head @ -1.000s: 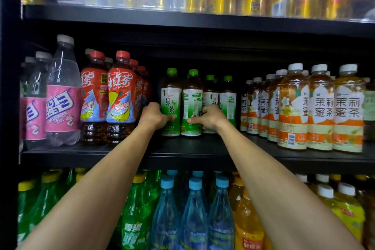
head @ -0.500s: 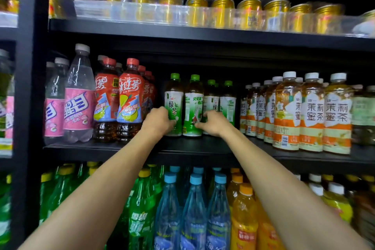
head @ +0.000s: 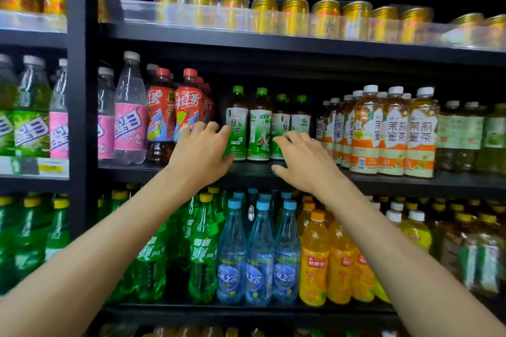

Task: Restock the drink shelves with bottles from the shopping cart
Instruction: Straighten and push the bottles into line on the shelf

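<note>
Several green tea bottles with green caps stand in a row on the black middle shelf (head: 383, 181). The leftmost green tea bottle (head: 237, 117) is partly covered by my left hand (head: 202, 148), whose fingers are spread and relaxed, the index finger lying against the label. The second green tea bottle (head: 260, 128) stands free between my hands. My right hand (head: 304, 161) hovers with straight fingers in front of the third green tea bottle (head: 280, 116), holding nothing. The shopping cart is out of view.
Red iced-tea bottles (head: 189, 107) and pink soda (head: 130, 123) stand left of the green tea, jasmine tea bottles (head: 394, 131) right. Gold cans (head: 295, 16) fill the shelf above. Below are green soda (head: 204, 249), blue water (head: 258, 254) and orange drinks (head: 313, 260). A black upright (head: 76, 90) divides the shelving.
Both hands gripped green tea bottles before; now their fingers have loosened and the hands have drawn back toward me. The view has shifted so the shelf unit sits further right.
</note>
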